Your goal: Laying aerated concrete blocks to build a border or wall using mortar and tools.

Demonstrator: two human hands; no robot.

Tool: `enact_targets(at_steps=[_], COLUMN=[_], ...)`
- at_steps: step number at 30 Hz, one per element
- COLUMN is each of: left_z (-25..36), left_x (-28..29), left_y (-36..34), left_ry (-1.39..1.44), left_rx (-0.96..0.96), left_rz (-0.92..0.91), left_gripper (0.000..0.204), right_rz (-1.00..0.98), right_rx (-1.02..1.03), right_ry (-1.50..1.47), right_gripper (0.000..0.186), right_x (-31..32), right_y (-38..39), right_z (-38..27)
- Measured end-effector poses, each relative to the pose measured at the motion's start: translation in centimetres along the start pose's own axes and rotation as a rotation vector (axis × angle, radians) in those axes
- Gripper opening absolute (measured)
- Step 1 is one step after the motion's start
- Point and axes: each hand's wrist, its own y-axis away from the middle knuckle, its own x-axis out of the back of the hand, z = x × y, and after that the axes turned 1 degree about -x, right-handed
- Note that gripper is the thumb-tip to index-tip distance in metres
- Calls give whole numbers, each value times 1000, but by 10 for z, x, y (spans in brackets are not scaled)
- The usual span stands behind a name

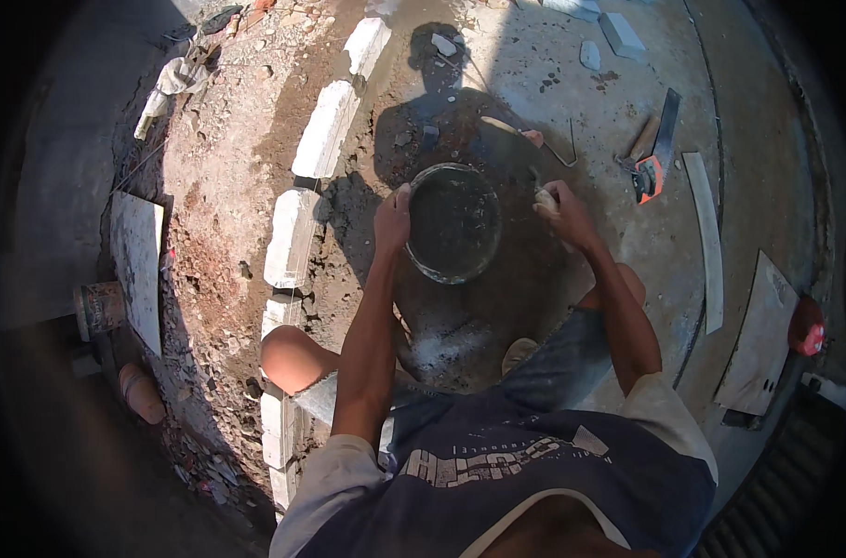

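My left hand [393, 219] is closed on the left rim of a round black bucket [419, 264], seen from above. The inside looks dark grey and wet. To its right, my right hand [560, 210] grips the pale handle of what looks like a trowel [535, 175]. Its thin bent metal neck shows, while the blade blends into the shadow ahead. Left of the bucket runs a line of white blocks [326, 130], with dark gaps between several of them. A thin string [315, 244] stretches along their right side.
A saw [648, 179] with an orange handle and a wooden-handled hammer [642, 139] lie at right. Beyond them is a long pale strip [706, 232]. White block pieces [622, 35] sit at far right. Left lie rubble, a flat board [140, 260] and a bucket [101, 309].
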Motion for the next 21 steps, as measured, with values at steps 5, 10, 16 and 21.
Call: enact_targets(at_steps=[5,10,16,21], left_z=[14,0,0,-16], left_x=[5,6,-1,16], left_y=[-38,-50,-46,-54], left_ry=[-98,-16,99,137], left_rx=[-213,-289,-377,-350], left_rz=[-182,-250,-329,-270], left_gripper=[56,52,48,47], right_rz=[4,-42,154,104], right_rx=[17,-12,-111,-23], right_ry=[193,824,766,809], right_gripper=[42,37,27,23], right_x=[10,-73,-178,-145], right_y=[86,78,77,109], right_z=[-72,-98,-121,-144])
